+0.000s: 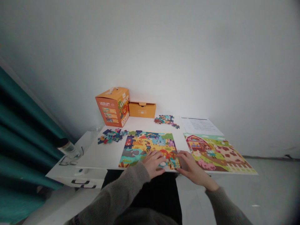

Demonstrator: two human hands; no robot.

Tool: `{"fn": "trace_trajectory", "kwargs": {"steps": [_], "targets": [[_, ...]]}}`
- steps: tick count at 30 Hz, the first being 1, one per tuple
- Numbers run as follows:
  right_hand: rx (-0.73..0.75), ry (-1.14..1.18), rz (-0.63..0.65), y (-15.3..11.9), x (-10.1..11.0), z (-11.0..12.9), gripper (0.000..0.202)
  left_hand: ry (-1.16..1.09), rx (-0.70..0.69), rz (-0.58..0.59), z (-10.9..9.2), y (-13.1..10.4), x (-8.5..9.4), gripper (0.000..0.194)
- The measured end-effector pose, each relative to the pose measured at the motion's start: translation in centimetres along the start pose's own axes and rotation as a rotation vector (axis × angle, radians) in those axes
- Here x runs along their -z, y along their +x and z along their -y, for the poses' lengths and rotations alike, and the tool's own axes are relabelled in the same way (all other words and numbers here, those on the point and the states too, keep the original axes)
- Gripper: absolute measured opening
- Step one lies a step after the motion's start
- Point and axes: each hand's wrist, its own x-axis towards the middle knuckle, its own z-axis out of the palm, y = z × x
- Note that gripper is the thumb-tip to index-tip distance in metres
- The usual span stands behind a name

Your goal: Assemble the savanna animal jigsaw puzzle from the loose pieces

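Observation:
A colourful animal jigsaw puzzle (140,144) lies near the front edge of the white table, with patches of blue pieces along its top and left side. My left hand (153,163) rests over its lower middle, fingers stretched out and lying flat. At the puzzle's lower right corner is my right hand (191,166), its thumb and fingers spread apart and touching the right edge. Part of the lower puzzle is hidden under my left hand. To the right lies a farm picture puzzle (213,153) with a barn and a spotted cow.
Loose puzzle pieces (111,136) lie at the left, and another pile of pieces (165,119) at the back. An orange puzzle box (112,107) stands beside a smaller orange box (142,110). A printed sheet (199,126) lies behind the farm puzzle. A bottle (70,150) stands far left.

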Motion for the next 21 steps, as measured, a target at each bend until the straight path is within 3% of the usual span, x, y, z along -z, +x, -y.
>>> {"fn": "trace_trajectory", "kwargs": {"steps": [8, 14, 21], "targets": [[-0.048, -0.113, -0.007, 0.03, -0.82, -0.06, 0.047, 0.014, 0.002, 0.003, 0.05, -0.08, -0.61, 0.025], [-0.042, -0.118, 0.014, 0.09, -0.7, -0.2, 0.051, 0.062, -0.017, 0.016, -0.28, -0.12, -0.36, 0.037], [-0.032, -0.106, 0.025, 0.1, -0.39, 0.03, 0.049, 0.099, -0.024, 0.026, -0.27, -0.21, -0.71, 0.033]]}}
